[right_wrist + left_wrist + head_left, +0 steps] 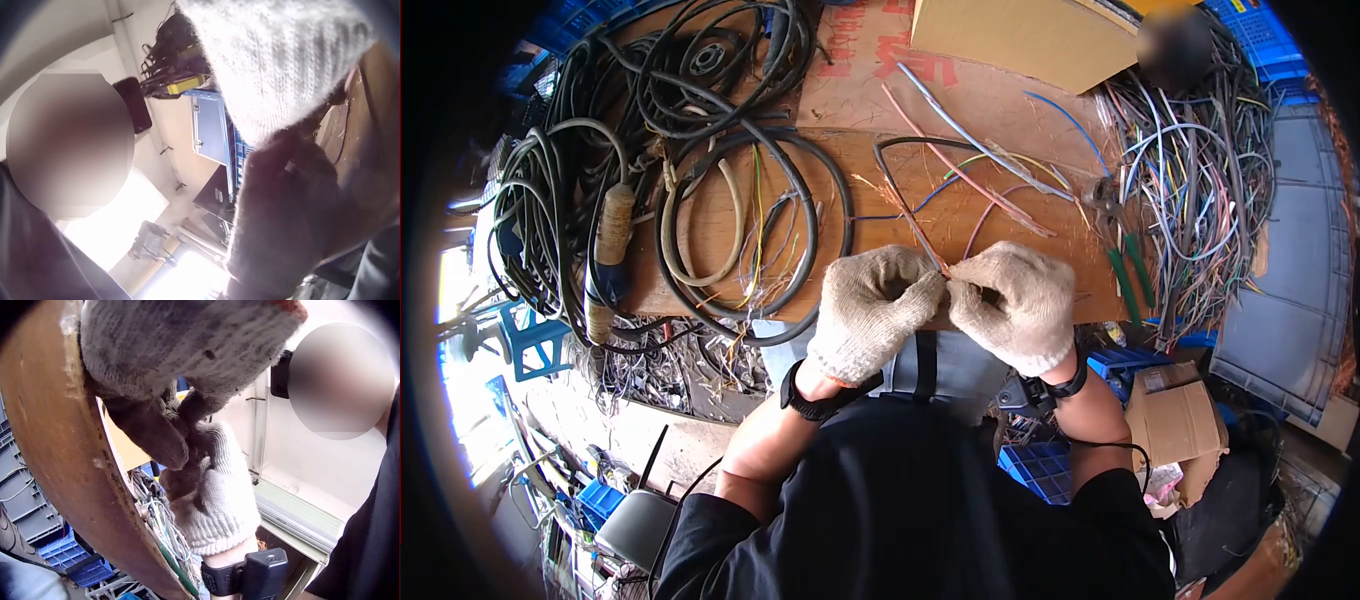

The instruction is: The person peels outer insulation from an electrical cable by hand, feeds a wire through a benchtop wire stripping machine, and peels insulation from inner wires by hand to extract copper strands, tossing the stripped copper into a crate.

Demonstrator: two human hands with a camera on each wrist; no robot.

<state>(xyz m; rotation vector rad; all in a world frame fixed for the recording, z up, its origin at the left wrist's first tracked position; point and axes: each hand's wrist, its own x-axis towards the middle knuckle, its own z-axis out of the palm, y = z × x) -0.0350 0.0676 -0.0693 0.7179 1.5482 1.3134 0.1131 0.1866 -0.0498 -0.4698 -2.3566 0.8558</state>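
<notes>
Both hands wear off-white knitted gloves and meet at the near edge of the wooden bench. My left hand (875, 312) pinches the near end of a thin dark cable (917, 228) between thumb and forefinger. Bare copper strands (943, 266) stick out there, right at the fingertips. My right hand (1018, 308) pinches at the same spot, its thumb and forefinger close against the left fingertips. In the left wrist view the fingertips of the right hand (212, 494) overlap the left glove. Gloves hide the pinched piece in both wrist views.
Thick black cable coils (800, 190) cover the bench's left side. Loose pink, blue and white wires lie ahead of the hands. Green-handled pliers (1138, 275) lie to the right, beside a large heap of wires (1190, 190). A cardboard box (1175, 425) stands below, right.
</notes>
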